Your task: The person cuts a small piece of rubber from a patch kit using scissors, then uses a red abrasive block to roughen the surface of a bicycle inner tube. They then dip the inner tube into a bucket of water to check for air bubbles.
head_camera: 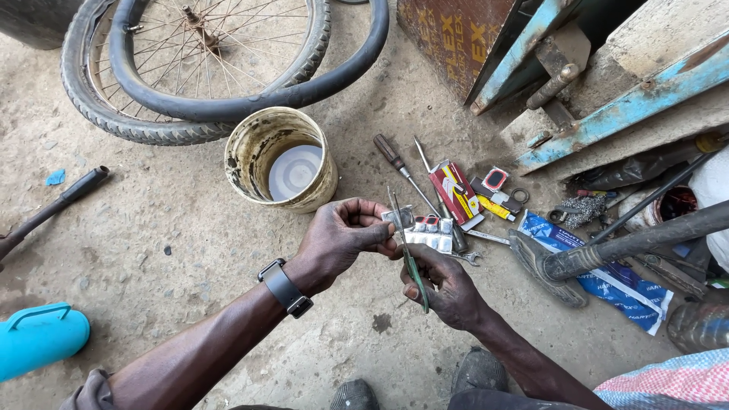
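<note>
My left hand (pixel 342 237), with a dark watch on its wrist, pinches a small silvery foil-backed patch (pixel 399 218) between thumb and fingers. My right hand (pixel 448 285) grips scissors with green handles (pixel 410 262), whose blades point up beside the patch. Just behind the hands a strip of several patches (pixel 431 231) lies on the dusty ground. A red and yellow box (pixel 454 191) and a screwdriver with a dark handle (pixel 402 171) lie further back.
A dirty bucket (pixel 250 156) holding a white disc stands behind my left hand. A bicycle wheel (pixel 137 114) with a loose inner tube (pixel 319 87) lies at the back. A pump foot (pixel 547 266), a blue packet (pixel 607 285) and small tools lie right; a turquoise container (pixel 38 338) left.
</note>
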